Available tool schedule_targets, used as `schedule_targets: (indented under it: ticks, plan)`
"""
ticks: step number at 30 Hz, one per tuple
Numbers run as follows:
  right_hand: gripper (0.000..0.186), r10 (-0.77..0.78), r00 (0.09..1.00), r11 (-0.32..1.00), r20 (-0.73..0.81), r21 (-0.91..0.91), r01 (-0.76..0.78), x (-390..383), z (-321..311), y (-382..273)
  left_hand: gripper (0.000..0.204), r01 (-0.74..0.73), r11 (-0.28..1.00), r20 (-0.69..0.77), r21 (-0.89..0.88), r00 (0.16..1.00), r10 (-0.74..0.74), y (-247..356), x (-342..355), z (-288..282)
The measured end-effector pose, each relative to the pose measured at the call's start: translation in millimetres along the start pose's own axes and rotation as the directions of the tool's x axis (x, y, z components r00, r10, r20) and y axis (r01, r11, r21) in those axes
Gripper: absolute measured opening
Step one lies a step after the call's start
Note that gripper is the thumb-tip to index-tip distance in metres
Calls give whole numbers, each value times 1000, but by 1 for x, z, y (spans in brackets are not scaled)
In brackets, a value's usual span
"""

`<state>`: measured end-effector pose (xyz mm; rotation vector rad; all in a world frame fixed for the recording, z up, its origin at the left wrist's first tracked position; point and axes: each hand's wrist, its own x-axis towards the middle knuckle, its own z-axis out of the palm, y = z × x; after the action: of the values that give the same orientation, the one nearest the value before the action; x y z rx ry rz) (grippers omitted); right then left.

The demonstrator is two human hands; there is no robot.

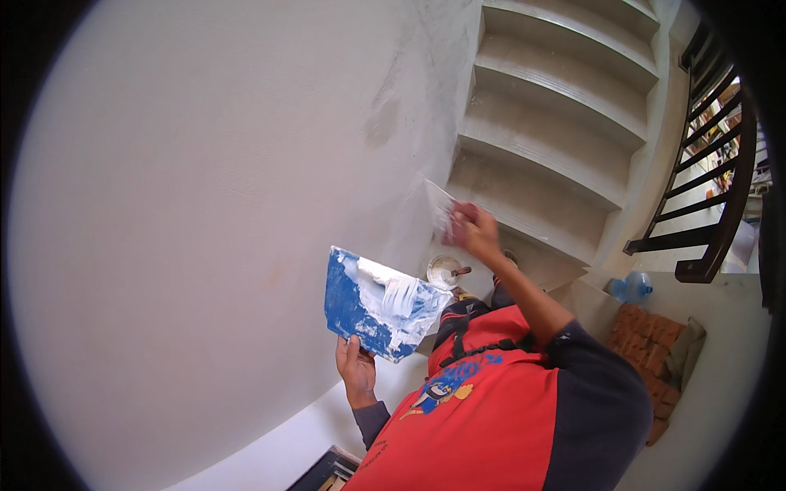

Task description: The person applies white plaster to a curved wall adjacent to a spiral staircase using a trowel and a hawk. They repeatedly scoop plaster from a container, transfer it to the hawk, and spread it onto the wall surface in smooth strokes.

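Note:
My left hand [356, 372] grips the lower edge of a blue plastering hawk [344, 304], thumb on top. White putty [397, 295] is smeared over much of the board, with a ridged heap toward its upper right. Up and to the right, my right hand [485, 234] is closed around a wide putty knife [438, 200] with a reddish handle, partly smeared by motion. White residue shows on its pale blade, which points toward the grey wall [213, 164]; I cannot tell whether it touches.
A round bucket of whitish stuff [443, 272] with a tool in it stands near my feet. Concrete stairs [557, 106] run along the wall, with a dark railing [741, 180] at right. A blue plastic bottle [632, 287] and stacked bricks [643, 340] lie at lower right.

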<state>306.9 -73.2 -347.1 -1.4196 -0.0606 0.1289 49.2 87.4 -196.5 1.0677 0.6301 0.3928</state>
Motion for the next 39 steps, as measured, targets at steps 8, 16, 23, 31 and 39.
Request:
schedule_targets:
  ticks: [8, 16, 23, 31, 39]
  plan:
    - [15, 99, 959, 941, 265, -339, -4, -56, -90, -84, 33, -1, 1000, -90, 6, 996, 2, 4, -8, 2]
    - [17, -207, 786, 684, 582, -489, 542, -68, -31, -229, 29, -12, 996, -26, -86, 1000, 9, -3, 2, -9]
    - [14, -196, 600, 237, 775, -556, 796, -98, 30, -260, 27, 36, 980, 71, -198, 997, -22, -26, 16, -24]
    - [10, -71, 590, 193, 804, -569, 799, -82, 43, -264, 29, 143, 980, 127, -138, 984, -126, -9, 19, -29]
    - [19, -66, 536, 79, 841, -531, 844, -80, 52, -256, 27, 140, 986, 138, -95, 982, -127, -3, 24, -34]
